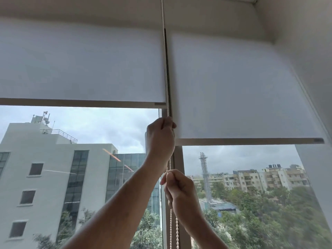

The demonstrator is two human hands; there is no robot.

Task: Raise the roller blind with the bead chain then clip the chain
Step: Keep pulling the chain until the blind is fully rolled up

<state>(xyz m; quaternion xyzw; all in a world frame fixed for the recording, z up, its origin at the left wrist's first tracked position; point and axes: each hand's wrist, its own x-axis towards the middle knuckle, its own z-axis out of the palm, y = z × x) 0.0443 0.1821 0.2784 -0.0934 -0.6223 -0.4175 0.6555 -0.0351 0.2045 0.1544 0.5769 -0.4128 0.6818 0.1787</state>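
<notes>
Two white roller blinds hang side by side over a tall window. The left blind [80, 65] has its bottom bar higher than that of the right blind [239, 90]. A white bead chain [168, 110] runs down the gap between them, along the window mullion. My left hand [159, 139] grips the chain high up, just under the left blind's bar. My right hand [179, 191] grips the chain lower down, and two strands [173, 230] hang below it. No chain clip is visible.
The window mullion [177, 159] stands right behind the chain. A white wall [305, 51] closes in on the right, with a recessed ceiling pocket above the blinds. Buildings and trees show through the glass.
</notes>
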